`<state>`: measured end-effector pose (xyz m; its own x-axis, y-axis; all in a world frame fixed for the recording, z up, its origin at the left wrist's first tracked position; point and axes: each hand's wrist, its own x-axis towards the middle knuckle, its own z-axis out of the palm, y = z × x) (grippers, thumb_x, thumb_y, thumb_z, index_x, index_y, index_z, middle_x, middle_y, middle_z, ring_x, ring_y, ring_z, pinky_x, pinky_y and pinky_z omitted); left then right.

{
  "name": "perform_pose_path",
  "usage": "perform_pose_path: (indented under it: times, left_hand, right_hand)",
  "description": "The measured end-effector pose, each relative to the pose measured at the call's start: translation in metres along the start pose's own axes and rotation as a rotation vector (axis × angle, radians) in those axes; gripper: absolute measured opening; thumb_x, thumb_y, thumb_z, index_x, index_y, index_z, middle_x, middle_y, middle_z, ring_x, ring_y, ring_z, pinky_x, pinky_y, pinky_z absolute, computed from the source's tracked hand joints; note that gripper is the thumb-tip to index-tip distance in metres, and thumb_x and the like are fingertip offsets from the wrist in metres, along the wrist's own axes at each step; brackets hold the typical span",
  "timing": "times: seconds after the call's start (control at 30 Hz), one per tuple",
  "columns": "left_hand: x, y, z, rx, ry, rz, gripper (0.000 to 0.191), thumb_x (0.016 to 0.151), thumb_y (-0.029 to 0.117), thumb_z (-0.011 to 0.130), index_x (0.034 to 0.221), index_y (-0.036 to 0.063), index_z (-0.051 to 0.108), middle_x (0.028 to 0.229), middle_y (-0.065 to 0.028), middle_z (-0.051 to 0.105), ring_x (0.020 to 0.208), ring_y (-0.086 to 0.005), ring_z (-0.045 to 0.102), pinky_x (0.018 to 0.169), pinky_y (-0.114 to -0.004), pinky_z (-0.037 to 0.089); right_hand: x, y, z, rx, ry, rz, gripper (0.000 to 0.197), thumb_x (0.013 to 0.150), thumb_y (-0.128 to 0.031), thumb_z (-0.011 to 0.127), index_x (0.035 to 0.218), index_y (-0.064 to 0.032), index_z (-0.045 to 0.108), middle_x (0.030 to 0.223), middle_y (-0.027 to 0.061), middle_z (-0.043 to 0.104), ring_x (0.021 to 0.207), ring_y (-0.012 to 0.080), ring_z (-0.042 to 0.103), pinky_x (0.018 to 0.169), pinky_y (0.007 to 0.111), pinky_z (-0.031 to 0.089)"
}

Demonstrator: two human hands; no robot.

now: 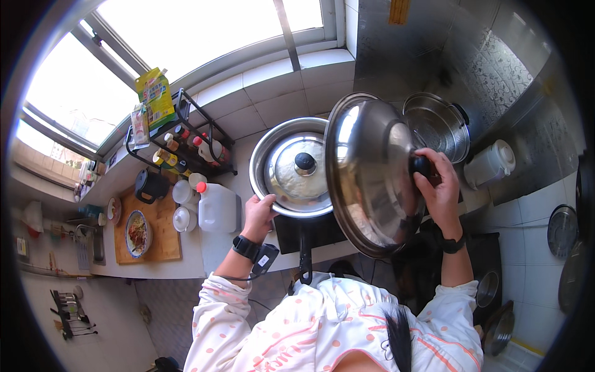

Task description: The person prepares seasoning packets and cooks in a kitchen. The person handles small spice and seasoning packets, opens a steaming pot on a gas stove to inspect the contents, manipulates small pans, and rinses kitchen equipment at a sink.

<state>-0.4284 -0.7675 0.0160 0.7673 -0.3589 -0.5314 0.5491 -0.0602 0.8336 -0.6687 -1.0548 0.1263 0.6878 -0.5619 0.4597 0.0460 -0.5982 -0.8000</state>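
A wide stainless steel pot (258,182) stands at the dark cooktop (325,232). Inside its rim sits a smaller steel lid (288,181) with a black knob (305,161). My left hand (258,217) grips the pot at its near left edge, with the thumb at the rim. Between the fingers of my right hand (439,188) is the black knob of a large domed steel lid (372,176). That lid is tilted up on edge at the pot's right side and covers part of its rim. A long black handle (305,253) points towards me below the pot.
A clear plastic jug (217,209) and a lidded white jar (184,219) stand left of the pot. Farther left, a bowl of food (138,234) rests on a wooden board (162,246). A black bottle rack (204,125) stands behind. Another steel pot (437,125) and a white pitcher (488,162) are at right.
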Motion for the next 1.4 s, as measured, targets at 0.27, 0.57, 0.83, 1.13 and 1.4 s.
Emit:
perform_pose_path:
  times: [0.27,0.57,0.83,1.13,1.4]
  left_hand:
    - [-0.001,-0.004,-0.015,0.014,-0.231,-0.038,0.024,0.099,0.016,0.045,0.110,-0.0015,0.056,0.102,-0.0082,0.065,0.096,-0.0178,0.064,0.084,-0.033,0.055]
    - [0.004,-0.011,-0.024,-0.181,-0.346,-0.035,0.023,0.098,0.014,0.045,0.111,-0.0003,0.058,0.107,-0.0101,0.065,0.097,-0.0184,0.063,0.093,-0.034,0.049]
    - [-0.002,0.009,-0.003,-0.394,-0.381,-0.178,0.069,0.096,0.062,0.018,0.133,0.0108,0.047,0.132,-0.0124,0.051,0.120,-0.0293,0.048,0.101,-0.049,0.038]
    - [-0.009,0.011,-0.015,-0.546,-0.486,-0.245,0.078,0.094,0.066,0.009,0.147,0.0111,0.025,0.148,-0.0208,0.031,0.136,-0.0418,0.028,0.110,-0.062,0.017]
    - [-0.014,0.018,-0.020,-0.305,-0.315,-0.215,0.053,0.102,0.044,0.027,0.139,0.0074,0.033,0.134,-0.0196,0.045,0.124,-0.0346,0.044,0.106,-0.055,0.033]
  right_hand:
    - [0.053,-0.046,0.078,-0.246,-0.354,-0.229,0.034,0.081,-0.015,0.070,0.112,-0.0065,0.060,0.098,0.0136,0.058,0.089,0.0310,0.061,0.080,0.037,0.051]
    - [0.090,-0.021,0.144,-0.347,-0.544,-0.220,0.037,0.083,-0.022,0.068,0.115,-0.0063,0.059,0.105,0.0159,0.059,0.097,0.0327,0.061,0.085,0.039,0.050]
    - [0.098,-0.010,0.169,-0.398,-0.579,-0.165,0.041,0.081,-0.025,0.069,0.115,-0.0042,0.060,0.102,0.0144,0.059,0.095,0.0302,0.060,0.085,0.037,0.049]
    - [0.098,-0.006,0.175,-0.404,-0.630,-0.218,0.035,0.081,-0.022,0.070,0.112,-0.0093,0.062,0.098,0.0129,0.058,0.095,0.0302,0.060,0.084,0.036,0.050]
    - [0.096,-0.007,0.183,-0.423,-0.628,-0.233,0.036,0.080,-0.025,0.070,0.112,-0.0104,0.062,0.099,0.0131,0.058,0.096,0.0302,0.059,0.085,0.037,0.049]
